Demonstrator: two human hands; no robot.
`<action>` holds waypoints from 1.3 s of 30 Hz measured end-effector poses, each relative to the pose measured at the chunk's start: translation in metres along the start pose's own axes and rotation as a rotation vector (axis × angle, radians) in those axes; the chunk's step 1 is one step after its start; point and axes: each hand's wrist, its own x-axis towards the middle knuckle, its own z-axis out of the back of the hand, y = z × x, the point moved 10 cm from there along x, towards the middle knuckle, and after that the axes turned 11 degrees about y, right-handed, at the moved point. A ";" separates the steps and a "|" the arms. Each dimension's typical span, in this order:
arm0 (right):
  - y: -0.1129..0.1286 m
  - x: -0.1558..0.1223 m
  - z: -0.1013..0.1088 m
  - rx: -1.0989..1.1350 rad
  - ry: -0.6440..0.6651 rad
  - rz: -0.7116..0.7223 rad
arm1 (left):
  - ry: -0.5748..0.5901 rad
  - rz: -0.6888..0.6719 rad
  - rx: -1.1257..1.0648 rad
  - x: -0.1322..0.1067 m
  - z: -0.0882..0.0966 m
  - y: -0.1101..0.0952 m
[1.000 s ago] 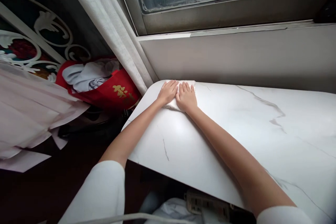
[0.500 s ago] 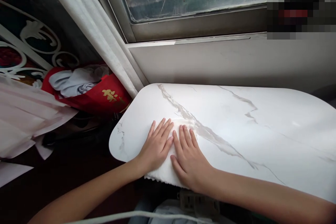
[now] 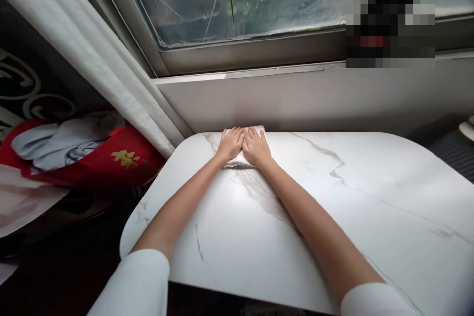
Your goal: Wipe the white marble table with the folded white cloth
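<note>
Both my hands press flat on a folded white cloth (image 3: 242,160) at the far edge of a white marble-patterned table (image 3: 237,237). My left hand (image 3: 231,144) lies on the cloth's left half, fingers stretched toward the wall. Close beside it, my right hand (image 3: 256,147) rests on the right half with its fingers extended too. The cloth's far right corner pokes out past the fingers, and its near edge shows below the wrists. Most of the cloth's middle is covered by the hands.
Behind the table rise a pale wall (image 3: 274,96) and a metal-framed window (image 3: 255,54). A light curtain (image 3: 85,54) hangs at left. Beyond the table's left end sits a red bag (image 3: 92,168) with grey fabric (image 3: 70,140) in it.
My hands have pushed the white cloth forward, from the table's near edge to its far edge by the wall. The arms are now stretched out, and the view has shifted.
</note>
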 end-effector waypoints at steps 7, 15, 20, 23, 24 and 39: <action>-0.011 -0.011 0.007 -0.016 -0.049 -0.042 | -0.019 -0.038 0.012 0.006 0.001 -0.016; -0.004 -0.123 0.008 -0.084 0.015 0.075 | -0.028 -0.032 0.075 -0.095 -0.014 -0.086; 0.005 -0.245 0.012 -0.134 0.018 0.162 | -0.019 -0.231 0.073 -0.194 -0.026 -0.161; 0.006 -0.291 0.015 -0.129 -0.015 0.178 | 0.027 -0.363 0.038 -0.228 -0.029 -0.190; 0.002 -0.296 0.015 -0.116 -0.014 0.168 | 0.039 -0.378 0.020 -0.230 -0.030 -0.194; -0.127 -0.062 0.038 -0.136 0.015 -0.113 | -0.130 -0.081 -0.061 0.022 -0.013 -0.145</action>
